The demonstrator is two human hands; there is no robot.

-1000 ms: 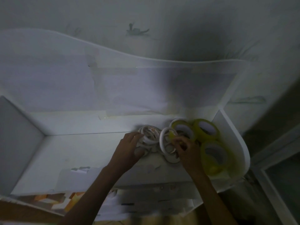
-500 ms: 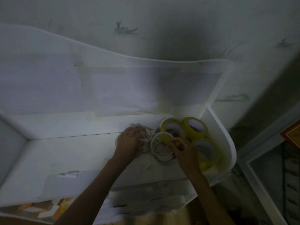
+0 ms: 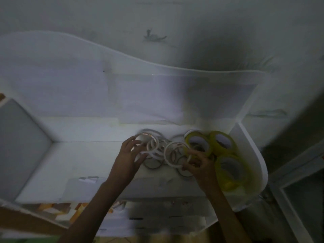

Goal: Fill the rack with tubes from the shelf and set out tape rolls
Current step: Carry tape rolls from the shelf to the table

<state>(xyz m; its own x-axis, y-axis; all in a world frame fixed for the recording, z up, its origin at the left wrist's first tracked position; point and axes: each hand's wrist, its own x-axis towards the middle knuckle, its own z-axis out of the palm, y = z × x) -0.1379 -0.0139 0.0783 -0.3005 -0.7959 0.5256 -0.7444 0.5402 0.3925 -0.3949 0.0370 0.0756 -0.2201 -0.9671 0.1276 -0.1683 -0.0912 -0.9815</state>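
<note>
Dim white shelving [image 3: 70,155] is filling my view, its wavy back panel standing against a marked wall [image 3: 175,23]. Toward the shelf's right end I am seeing three yellow tape rolls [image 3: 229,169] clustered together, with a tangle of thinner white tape rolls [image 3: 157,149] lying just to their left. Both bare arms are reaching up to that pile. The left hand [image 3: 128,158] is curling its fingers and thumb around several white rolls, gripping them. The right hand [image 3: 201,165] is pinching one white ring [image 3: 172,155] at its lower edge, fingers bent (the blur is hiding finer detail). Compared with half a second ago, the left hand is now holding its rolls raised clear of the pile, where before it was lying flat over them.
</note>
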